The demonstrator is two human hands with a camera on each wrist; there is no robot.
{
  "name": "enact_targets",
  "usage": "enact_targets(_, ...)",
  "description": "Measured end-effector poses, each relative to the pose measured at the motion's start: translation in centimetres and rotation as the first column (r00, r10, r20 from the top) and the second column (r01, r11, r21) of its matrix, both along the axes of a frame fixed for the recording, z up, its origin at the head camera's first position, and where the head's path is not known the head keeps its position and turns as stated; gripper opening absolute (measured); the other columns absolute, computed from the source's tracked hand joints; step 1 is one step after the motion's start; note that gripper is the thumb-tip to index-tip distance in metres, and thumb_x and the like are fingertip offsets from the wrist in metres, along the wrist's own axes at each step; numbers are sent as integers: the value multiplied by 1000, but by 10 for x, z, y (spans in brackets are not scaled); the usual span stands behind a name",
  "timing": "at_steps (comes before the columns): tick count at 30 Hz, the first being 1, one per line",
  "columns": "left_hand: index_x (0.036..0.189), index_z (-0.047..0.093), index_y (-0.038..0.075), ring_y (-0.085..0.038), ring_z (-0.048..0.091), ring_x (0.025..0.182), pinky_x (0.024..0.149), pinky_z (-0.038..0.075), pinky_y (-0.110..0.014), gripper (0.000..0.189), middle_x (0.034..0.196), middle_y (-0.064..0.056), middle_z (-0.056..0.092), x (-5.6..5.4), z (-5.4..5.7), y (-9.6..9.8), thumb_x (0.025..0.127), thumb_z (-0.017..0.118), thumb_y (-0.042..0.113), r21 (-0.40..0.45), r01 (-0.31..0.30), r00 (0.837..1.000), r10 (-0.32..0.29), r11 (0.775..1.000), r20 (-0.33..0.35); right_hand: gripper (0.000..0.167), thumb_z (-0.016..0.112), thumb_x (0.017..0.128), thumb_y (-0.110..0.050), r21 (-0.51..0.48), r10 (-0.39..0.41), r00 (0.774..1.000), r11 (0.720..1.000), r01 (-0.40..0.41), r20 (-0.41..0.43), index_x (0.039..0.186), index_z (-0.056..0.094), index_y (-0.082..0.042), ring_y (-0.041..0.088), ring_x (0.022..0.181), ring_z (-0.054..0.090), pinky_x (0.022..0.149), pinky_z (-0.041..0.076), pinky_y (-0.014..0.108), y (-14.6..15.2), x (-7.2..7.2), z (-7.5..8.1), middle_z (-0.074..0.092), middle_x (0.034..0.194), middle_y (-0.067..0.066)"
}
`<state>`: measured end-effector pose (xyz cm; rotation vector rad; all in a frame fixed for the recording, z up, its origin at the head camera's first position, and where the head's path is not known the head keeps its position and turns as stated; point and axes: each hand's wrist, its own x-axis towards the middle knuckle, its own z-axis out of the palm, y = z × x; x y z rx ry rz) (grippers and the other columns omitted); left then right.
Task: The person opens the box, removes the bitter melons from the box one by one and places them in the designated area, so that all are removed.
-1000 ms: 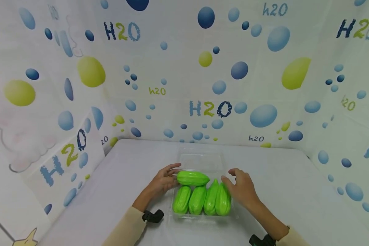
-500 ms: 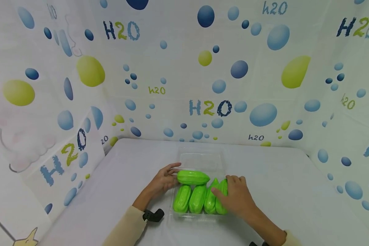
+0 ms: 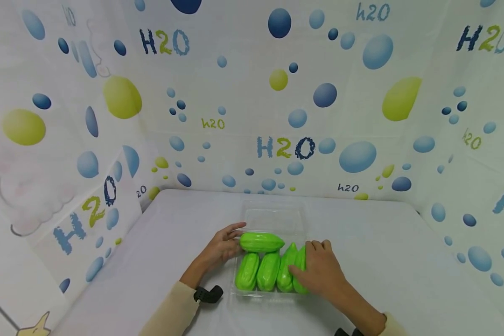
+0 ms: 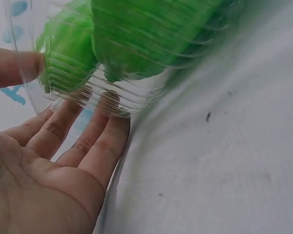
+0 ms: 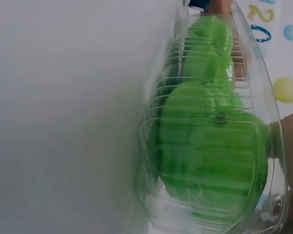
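A clear plastic clamshell container (image 3: 260, 294) holds several bright green ribbed vegetables, like toy gourds. One gourd (image 3: 262, 242) lies crosswise at the back, with a row of others in front. My right hand (image 3: 322, 270) grips the rightmost gourd (image 3: 301, 258), thumb on its left and fingers over its far right side, hiding much of it. In the right wrist view that gourd (image 5: 210, 146) shows through the container's wall. My left hand (image 3: 222, 245) holds the container's left side. In the left wrist view its thumb (image 4: 19, 68) is at the rim and its fingers press the ribbed wall.
The container's transparent lid (image 3: 273, 219) lies folded back behind it. Everything rests on a white-covered table (image 3: 185, 214), with a bubble-patterned curtain (image 3: 235, 93) behind and at the sides. A black band (image 3: 209, 294) sits on the left wrist.
My right hand has come in from the right and lowered over the rightmost gourd, its thumb crossing to the gourd's left side. The left hand keeps its place on the container.
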<state>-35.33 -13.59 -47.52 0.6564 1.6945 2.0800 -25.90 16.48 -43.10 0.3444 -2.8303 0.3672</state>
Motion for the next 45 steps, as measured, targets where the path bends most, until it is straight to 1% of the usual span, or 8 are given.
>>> enact_targets(7, 158, 18, -6, -15, 63, 114, 98, 54, -29, 74, 139, -16, 51, 1, -1, 1, 91, 49, -7, -3, -1, 1000, 1, 1000, 21, 58, 72, 81, -38, 36, 13, 1000, 999, -14, 10, 108, 66, 13, 33, 92, 53, 83, 46, 44, 0, -4, 6, 67, 100, 20)
enact_targets(15, 158, 18, -5, -14, 63, 115, 99, 54, -30, 73, 137, -13, 51, 0, -1, 2, 93, 50, -6, 10, 4, 1000, -4, 1000, 31, 43, 71, 80, -32, -56, 1, 998, 998, 2, 62, 95, 69, 8, 26, 80, 51, 75, 47, 41, 0, -8, 12, 65, 86, 13)
enact_targets(20, 158, 17, -7, -14, 63, 115, 98, 54, -30, 73, 138, -15, 51, 0, 1, 2, 92, 48, -8, 9, 3, 999, -3, 1000, 35, 22, 69, 79, -26, -123, 36, 990, 992, -20, 134, 79, 63, -6, 22, 69, 48, 61, 41, 35, -3, -9, 17, 55, 66, 4)
enact_targets(22, 158, 16, -7, -14, 63, 114, 97, 54, -29, 74, 137, -15, 52, 1, 1, 2, 90, 47, -9, 15, 3, 999, -3, 1000, 37, 20, 69, 77, -23, -164, 55, 984, 986, -27, 170, 85, 67, -4, 21, 70, 47, 59, 40, 33, -3, -8, 19, 53, 65, 1)
enact_targets(27, 157, 18, -8, -16, 63, 114, 97, 55, -29, 73, 135, -13, 54, 0, 0, 3, 91, 48, -9, 24, -8, 999, 7, 1000, 44, 48, 69, 77, -17, -259, 82, 974, 966, -25, 209, 120, 68, 6, 18, 70, 49, 55, 43, 30, -5, -6, 22, 56, 74, 0)
enact_targets(33, 157, 23, -5, -16, 63, 114, 95, 55, -28, 73, 135, -14, 53, 1, 1, 5, 90, 51, -7, 2, -25, 999, 25, 1000, 44, 52, 69, 80, -16, -308, 88, 978, 951, -27, 188, 127, 64, 6, 16, 67, 49, 52, 43, 28, -6, -2, 17, 58, 80, 2)
enact_targets(39, 158, 20, -4, -19, 62, 118, 98, 54, -31, 78, 139, -16, 51, 0, 0, 3, 87, 52, -10, -6, -15, 999, 15, 1000, 40, 62, 71, 77, -19, -248, 69, 973, 969, -13, 219, 134, 60, 3, 17, 74, 49, 57, 43, 32, -8, 4, 16, 59, 85, 2)
enact_targets(45, 158, 20, -4, -20, 61, 119, 98, 54, -32, 81, 139, -15, 51, 1, 0, 3, 86, 54, -9, 6, -15, 999, 15, 1000, 51, 74, 77, 75, -22, -153, 79, 979, 987, -50, 190, 139, 53, 6, 31, 101, 62, 79, 55, 47, -13, 7, 13, 65, 125, 18)
